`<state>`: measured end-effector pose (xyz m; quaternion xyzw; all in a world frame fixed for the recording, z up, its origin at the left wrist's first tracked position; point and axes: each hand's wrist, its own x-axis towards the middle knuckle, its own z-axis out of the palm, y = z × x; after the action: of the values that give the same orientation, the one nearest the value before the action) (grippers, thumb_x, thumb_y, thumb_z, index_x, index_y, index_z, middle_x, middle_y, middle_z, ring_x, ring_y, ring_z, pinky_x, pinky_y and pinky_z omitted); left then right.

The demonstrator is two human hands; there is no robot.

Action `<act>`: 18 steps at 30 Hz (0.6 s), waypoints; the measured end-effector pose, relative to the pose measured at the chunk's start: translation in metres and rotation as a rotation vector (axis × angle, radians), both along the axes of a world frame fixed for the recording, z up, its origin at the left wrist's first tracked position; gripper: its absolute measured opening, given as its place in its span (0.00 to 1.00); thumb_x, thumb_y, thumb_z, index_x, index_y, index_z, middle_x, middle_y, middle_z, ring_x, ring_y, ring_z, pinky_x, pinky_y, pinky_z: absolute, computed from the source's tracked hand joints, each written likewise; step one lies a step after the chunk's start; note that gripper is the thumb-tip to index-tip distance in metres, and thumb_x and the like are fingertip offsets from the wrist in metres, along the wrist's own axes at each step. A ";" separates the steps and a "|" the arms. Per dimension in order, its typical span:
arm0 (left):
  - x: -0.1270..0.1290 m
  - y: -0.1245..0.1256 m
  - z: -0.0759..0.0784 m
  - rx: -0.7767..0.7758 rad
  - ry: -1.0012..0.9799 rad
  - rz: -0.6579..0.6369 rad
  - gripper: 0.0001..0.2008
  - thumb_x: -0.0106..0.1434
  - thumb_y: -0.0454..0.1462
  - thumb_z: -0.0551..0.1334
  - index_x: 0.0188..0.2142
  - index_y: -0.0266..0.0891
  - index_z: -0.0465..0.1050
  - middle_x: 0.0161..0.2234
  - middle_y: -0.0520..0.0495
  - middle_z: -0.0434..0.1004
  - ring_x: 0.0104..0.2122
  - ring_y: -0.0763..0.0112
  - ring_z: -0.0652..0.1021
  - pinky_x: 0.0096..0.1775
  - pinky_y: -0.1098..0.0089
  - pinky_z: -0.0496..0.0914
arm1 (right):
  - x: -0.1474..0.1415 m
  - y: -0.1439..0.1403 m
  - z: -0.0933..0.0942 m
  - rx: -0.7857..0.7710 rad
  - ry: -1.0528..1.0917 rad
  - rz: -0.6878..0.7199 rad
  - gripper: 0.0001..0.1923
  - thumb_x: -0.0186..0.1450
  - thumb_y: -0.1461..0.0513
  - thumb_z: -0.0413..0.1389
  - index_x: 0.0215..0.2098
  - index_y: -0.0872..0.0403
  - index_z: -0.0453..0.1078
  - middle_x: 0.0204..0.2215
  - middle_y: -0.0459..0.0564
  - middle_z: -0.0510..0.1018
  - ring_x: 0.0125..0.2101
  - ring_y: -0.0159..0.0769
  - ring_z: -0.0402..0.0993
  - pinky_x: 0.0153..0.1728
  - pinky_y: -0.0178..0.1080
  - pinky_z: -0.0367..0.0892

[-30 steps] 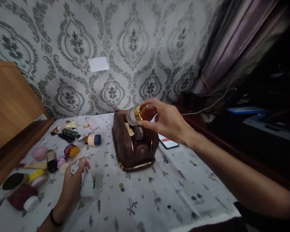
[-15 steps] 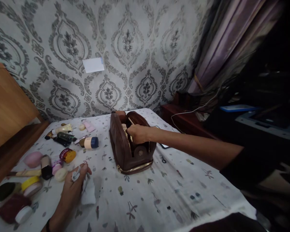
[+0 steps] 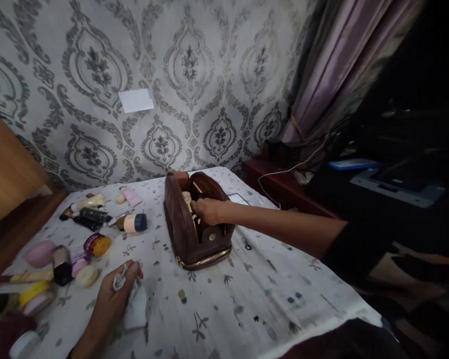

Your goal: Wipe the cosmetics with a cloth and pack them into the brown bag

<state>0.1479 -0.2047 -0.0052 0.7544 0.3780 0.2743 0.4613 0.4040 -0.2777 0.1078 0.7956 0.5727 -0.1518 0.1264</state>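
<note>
A dark brown makeup bag (image 3: 179,229) stands unzipped on the patterned cloth, its gold zipper facing me. My right hand (image 3: 208,211) reaches into its opening with the fingers bent inside; the bag's wall hides the fingertips and whatever they may hold. Low on the left, my left hand (image 3: 115,289) is closed around a crumpled white wipe (image 3: 136,306), which hangs down toward the cloth. Closest to this hand lie a round cream-coloured item (image 3: 87,275), a dark-capped bottle (image 3: 62,264) and a jar with an orange lid (image 3: 97,245).
Several cosmetics cover the table's left side, among them a pink sponge (image 3: 39,253), a blue-capped bottle (image 3: 134,223) and a yellow-lidded jar (image 3: 36,296). A phone (image 3: 238,199) lies behind my right forearm. A white cable (image 3: 295,164) runs over the red furniture (image 3: 252,172) at right.
The view has turned slightly right, so everything sits further left. My right hand stays in the bag, a little lower. My left hand keeps holding the wipe.
</note>
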 end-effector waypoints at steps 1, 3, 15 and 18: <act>0.000 0.001 0.000 0.006 -0.001 -0.009 0.23 0.63 0.55 0.55 0.24 0.40 0.69 0.17 0.58 0.48 0.18 0.76 0.53 0.20 0.74 0.49 | 0.002 0.000 0.001 -0.004 -0.001 -0.002 0.27 0.59 0.64 0.61 0.57 0.60 0.66 0.53 0.64 0.74 0.52 0.51 0.74 0.45 0.40 0.71; -0.001 0.003 -0.002 0.026 0.003 -0.021 0.23 0.63 0.54 0.55 0.24 0.40 0.69 0.18 0.58 0.49 0.18 0.75 0.54 0.21 0.74 0.50 | 0.009 0.002 0.004 0.011 0.011 0.024 0.28 0.58 0.63 0.63 0.56 0.60 0.67 0.52 0.63 0.76 0.50 0.49 0.75 0.43 0.38 0.71; -0.002 0.009 -0.010 0.054 0.053 -0.070 0.24 0.63 0.56 0.54 0.24 0.40 0.68 0.18 0.57 0.54 0.20 0.74 0.56 0.23 0.75 0.55 | 0.028 0.015 0.029 0.132 -0.106 0.141 0.13 0.64 0.69 0.53 0.44 0.64 0.76 0.40 0.60 0.81 0.41 0.42 0.78 0.35 0.33 0.66; -0.002 0.010 -0.010 0.079 0.058 -0.127 0.26 0.61 0.58 0.55 0.23 0.39 0.69 0.18 0.56 0.55 0.20 0.74 0.58 0.22 0.75 0.56 | 0.028 0.017 0.013 0.089 -0.124 0.133 0.15 0.63 0.71 0.54 0.47 0.64 0.75 0.44 0.63 0.80 0.46 0.46 0.78 0.39 0.36 0.69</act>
<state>0.1458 -0.1949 -0.0149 0.8021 0.3315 0.2373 0.4363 0.4317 -0.2611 0.1206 0.7685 0.6215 -0.0678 0.1360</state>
